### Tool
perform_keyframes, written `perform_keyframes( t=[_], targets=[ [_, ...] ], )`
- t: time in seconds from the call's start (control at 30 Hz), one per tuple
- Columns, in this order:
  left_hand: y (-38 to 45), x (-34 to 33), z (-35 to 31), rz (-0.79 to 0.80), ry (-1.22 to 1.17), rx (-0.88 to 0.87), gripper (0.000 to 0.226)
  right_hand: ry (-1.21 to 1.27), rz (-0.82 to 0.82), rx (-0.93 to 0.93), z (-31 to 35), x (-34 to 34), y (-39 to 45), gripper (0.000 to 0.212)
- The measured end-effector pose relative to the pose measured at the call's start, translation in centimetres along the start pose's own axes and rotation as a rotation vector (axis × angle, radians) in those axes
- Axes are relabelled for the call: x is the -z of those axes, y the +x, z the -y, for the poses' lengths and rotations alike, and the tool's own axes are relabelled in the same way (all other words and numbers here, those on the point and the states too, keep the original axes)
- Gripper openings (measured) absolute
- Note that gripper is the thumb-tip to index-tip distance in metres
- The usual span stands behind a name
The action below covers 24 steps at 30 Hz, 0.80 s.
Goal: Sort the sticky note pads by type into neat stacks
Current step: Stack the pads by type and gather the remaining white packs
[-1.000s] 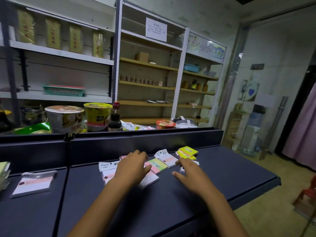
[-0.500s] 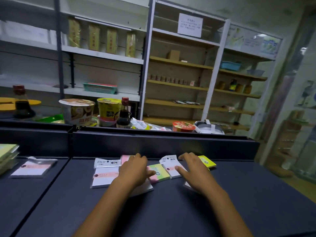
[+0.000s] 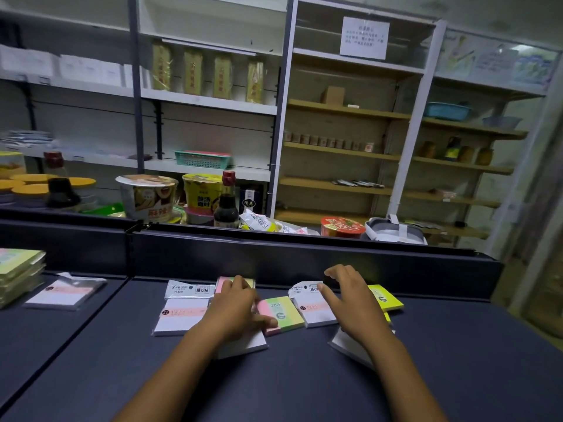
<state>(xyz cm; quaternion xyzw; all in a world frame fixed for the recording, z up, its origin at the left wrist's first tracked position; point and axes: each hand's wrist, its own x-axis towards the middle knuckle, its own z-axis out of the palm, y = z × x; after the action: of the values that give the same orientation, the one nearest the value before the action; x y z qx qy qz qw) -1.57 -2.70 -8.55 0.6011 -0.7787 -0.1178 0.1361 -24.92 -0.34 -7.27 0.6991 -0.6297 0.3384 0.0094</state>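
A dark counter (image 3: 304, 385) fills the lower frame, a seam running down its left side. At centre lie white wrapped pads (image 3: 182, 318), a pink-and-green pad (image 3: 281, 313) and yellow pads (image 3: 385, 296). At far left sit another white pad (image 3: 65, 295) and a pale green stack (image 3: 18, 274).

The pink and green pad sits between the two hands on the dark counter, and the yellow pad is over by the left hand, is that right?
One slip: the yellow pad lies by the right hand, not the left hand. The head view shows it. The pink and green pad does sit between the two hands on the dark counter.
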Motion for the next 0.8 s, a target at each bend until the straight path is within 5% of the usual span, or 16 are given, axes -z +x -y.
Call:
perform_keyframes(
  t=[0.5, 0.8],
  targets=[
    [-0.5, -0.2, -1.0, -0.245, -0.558, -0.151, 0.052, 0.072, 0.014, -0.001, -1.5, -0.8, -0.6, 0.019],
    [-1.3, 1.6, -0.9, -0.421, -1.044, -0.206, 0.063, -0.269, 0.13, -0.113, -1.9, -1.2, -1.1, 0.054]
  ],
)
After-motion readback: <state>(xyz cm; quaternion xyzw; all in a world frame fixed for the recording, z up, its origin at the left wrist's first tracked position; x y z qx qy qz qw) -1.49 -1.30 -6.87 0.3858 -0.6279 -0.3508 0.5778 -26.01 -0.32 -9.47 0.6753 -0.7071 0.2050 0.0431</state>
